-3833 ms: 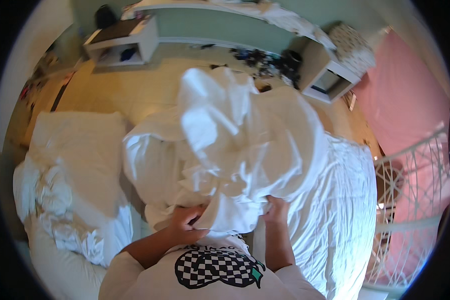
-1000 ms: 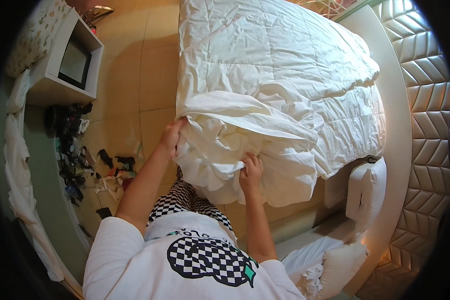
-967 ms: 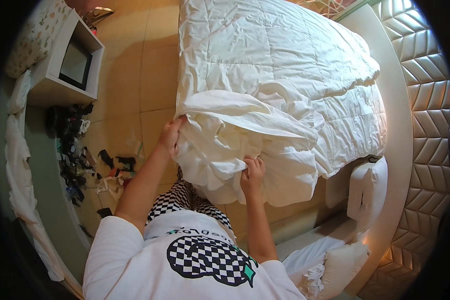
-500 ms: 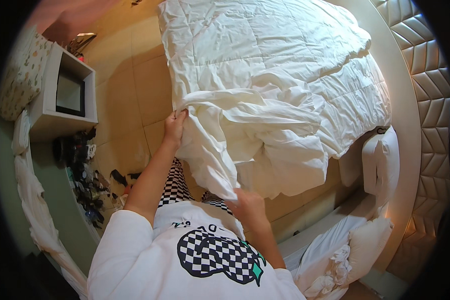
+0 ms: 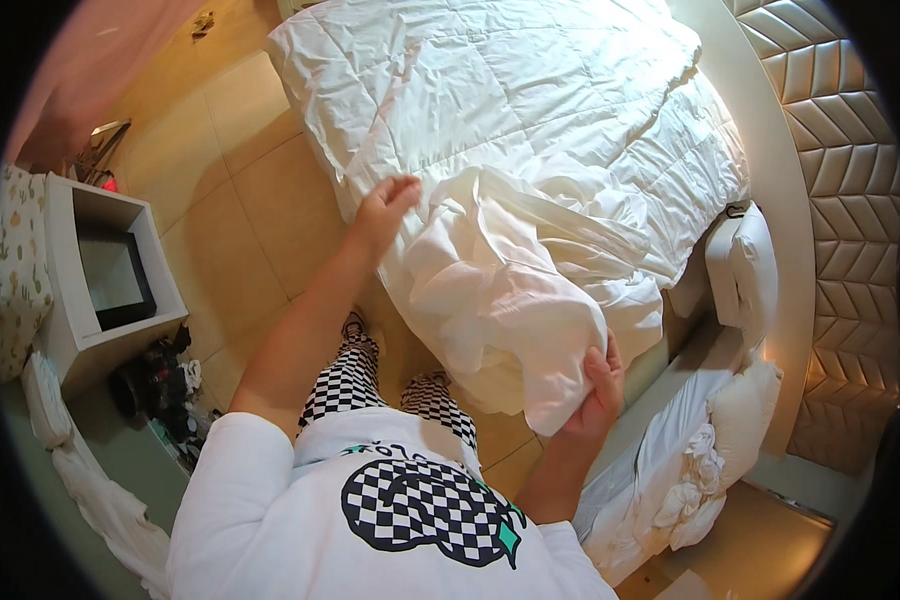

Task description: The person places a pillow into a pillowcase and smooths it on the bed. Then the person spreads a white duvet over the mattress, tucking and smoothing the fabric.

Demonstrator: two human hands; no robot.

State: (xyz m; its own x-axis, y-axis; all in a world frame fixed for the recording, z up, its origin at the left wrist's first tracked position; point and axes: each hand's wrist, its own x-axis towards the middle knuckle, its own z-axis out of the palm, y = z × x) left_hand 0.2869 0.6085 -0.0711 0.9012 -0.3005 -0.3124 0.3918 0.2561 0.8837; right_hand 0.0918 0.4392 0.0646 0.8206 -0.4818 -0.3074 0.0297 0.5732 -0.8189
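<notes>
A large white quilted comforter (image 5: 440, 110) is spread over the bed. On its near side lies a bunched white cloth (image 5: 510, 290), thinner and smoother, hanging over the bed's near edge. My right hand (image 5: 597, 388) grips this cloth at its near right corner, thumb on top and a fold caught in the fingers. Just left of the bunched cloth, my left hand (image 5: 388, 212) hovers over the comforter's edge. Its fingers are curled in, and no cloth is seen drawn to it.
A white open-fronted cabinet (image 5: 60, 325) stands at the left, with dark clutter (image 5: 155, 390) below it. To the right are a white pillow (image 5: 750, 265), rumpled bedding (image 5: 660, 480) and the padded headboard (image 5: 840, 200). Tiled floor (image 5: 260, 200) borders the bed.
My right hand has carried the cloth's corner to the right. My left hand has come off the cloth's left edge and moved up and right. The view has shifted slightly.
</notes>
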